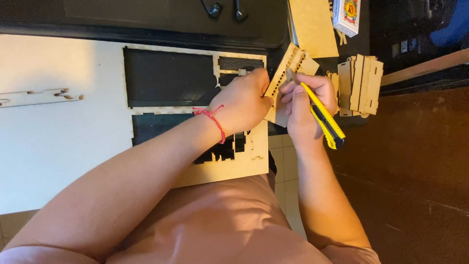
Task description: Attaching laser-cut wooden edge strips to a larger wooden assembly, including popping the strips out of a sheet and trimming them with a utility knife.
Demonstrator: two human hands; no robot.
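My left hand (243, 101), with a red string bracelet (213, 120) on the wrist, grips a thin light-wood laser-cut piece (291, 66) with a row of small slots along one edge. My right hand (308, 100) holds a yellow and black utility knife (325, 119), its tip against the wooden piece near my fingers. Both hands meet above the edge of a large cut-out wood sheet (242, 168) that lies under my left forearm.
A partly built wooden box assembly (361, 84) stands right of my hands. A flat wood panel (312, 24) and a small printed carton (346, 15) lie at the top. A loose cut strip (36, 97) rests on the white surface at left.
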